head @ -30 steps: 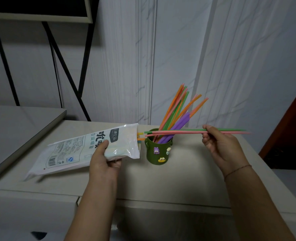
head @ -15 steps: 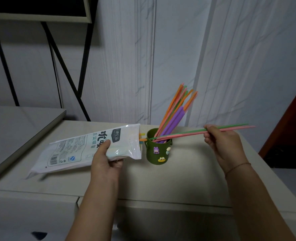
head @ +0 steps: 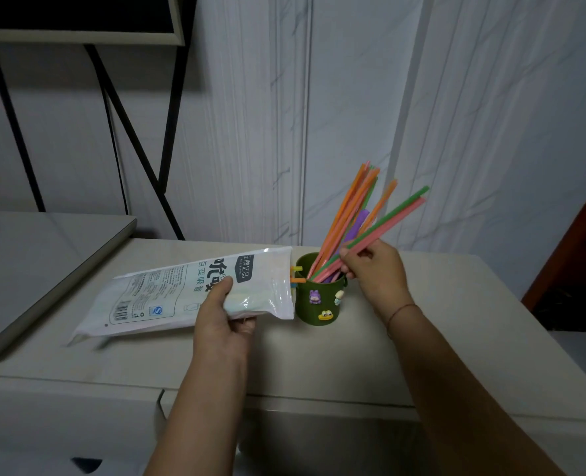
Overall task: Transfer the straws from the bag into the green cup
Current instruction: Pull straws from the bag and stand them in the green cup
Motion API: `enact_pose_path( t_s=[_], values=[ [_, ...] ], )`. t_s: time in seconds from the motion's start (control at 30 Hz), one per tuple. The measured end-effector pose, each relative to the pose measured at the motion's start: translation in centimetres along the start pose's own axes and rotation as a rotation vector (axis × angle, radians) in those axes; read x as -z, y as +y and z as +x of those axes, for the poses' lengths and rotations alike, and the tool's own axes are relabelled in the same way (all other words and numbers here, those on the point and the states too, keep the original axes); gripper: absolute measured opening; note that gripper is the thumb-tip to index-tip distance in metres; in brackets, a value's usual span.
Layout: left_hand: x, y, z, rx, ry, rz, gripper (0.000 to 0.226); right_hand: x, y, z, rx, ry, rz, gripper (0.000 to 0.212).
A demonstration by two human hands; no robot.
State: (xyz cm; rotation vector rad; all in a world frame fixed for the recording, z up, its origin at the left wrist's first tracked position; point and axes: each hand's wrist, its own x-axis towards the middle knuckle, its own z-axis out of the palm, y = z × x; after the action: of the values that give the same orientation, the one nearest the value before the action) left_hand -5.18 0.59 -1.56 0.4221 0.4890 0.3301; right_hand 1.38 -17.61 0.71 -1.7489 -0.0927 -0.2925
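A green cup [head: 319, 302] with small cartoon stickers stands on the pale table top [head: 422, 331]. Several orange, pink, green and purple straws [head: 350, 214] lean out of it to the upper right. My right hand [head: 375, 273] pinches a green and a pink straw [head: 393, 216], whose lower ends dip into the cup's mouth. My left hand [head: 224, 319] grips the white plastic straw bag [head: 181, 292] near its open end, which touches the cup's left side. A few short straw tips [head: 297, 273] poke out of the bag's mouth.
A lower grey surface [head: 37, 262] adjoins the table on the left. A black metal stand [head: 137, 146] rises behind it against the white panelled wall. The table's right edge drops off beside a dark red panel [head: 580, 255].
My right hand has moved left toward the cup and tilted the green and pink straws from nearly level to steeply slanted, their lower ends now inside the cup. The bag stays held.
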Motion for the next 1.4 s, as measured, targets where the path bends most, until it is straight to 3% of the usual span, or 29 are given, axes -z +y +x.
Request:
enact_pose_path(
  t_s=[0.4,0.7,0.83,1.0,1.23,1.4],
  values=[
    [-0.1,-0.5,-0.2,0.036,0.008,0.025,0.026,0.0,0.7,0.2,-0.021,0.165,0.224,0.012],
    [-0.8,-0.6,-0.8,0.034,0.014,0.021,0.024,-1.5,0.1,1.5,-0.022,0.119,-0.025,0.026],
    [-0.9,-0.8,-0.8,0.041,0.011,0.028,0.025,-2.1,0.1,1.5,-0.086,0.107,0.065,0.009],
    [-0.9,-0.7,-0.7,0.038,0.002,0.032,0.024,-1.0,-0.5,0.3,-0.087,0.153,0.139,0.024],
    [-0.9,-0.8,-1.0,0.008,-0.011,0.070,0.029,0.1,-1.3,-2.0,-0.095,0.123,0.094,0.019],
    [-1.0,-1.1,-1.5,-0.003,-0.015,0.074,0.034,0.1,-1.2,-3.7,-0.240,0.034,0.207,0.033]
  ],
)
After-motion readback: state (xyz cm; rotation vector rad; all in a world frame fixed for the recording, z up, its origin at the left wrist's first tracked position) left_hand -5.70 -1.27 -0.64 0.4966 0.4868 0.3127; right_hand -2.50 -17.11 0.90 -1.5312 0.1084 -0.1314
